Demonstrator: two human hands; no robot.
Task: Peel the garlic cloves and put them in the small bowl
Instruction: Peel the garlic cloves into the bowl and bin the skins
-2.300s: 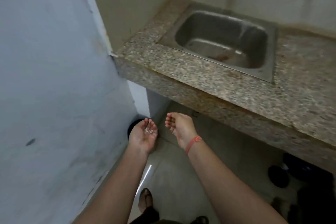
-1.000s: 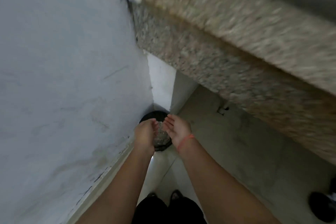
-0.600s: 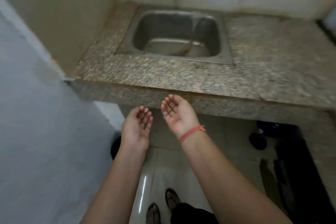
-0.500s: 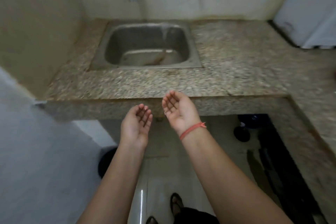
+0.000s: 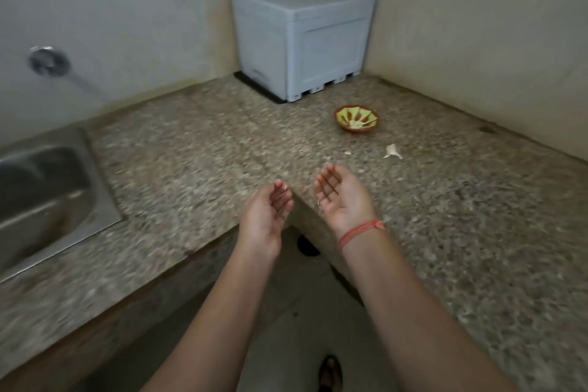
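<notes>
Nearest, the left hand [image 5: 265, 216] and the right hand [image 5: 342, 197] were raised palm-up over the inner corner of the counter [image 5: 191, 153], fingers loosely cupped and holding nothing; a red thread [image 5: 361, 231] circled the right wrist; a couple of seconds earlier the left palm had carried small pale scraps, and both hands had then hung over a dark bin on the floor by the wall, so the skins had most likely been dropped there; the view had since swung away from the sink [image 5: 47, 200], now at the left edge, toward the counter's far corner; beyond the right fingertips, apart from the hand, a pale piece of garlic [image 5: 393, 151] lay on the granite, too small to tell whether clove or leftover skin; a little further stood the small bowl [image 5: 357, 118], with pale pieces inside, probably peeled cloves; behind it a grey box [image 5: 302, 38] sat in the corner; the peeling looked nearly finished, with that one piece still to be dealt with.
</notes>
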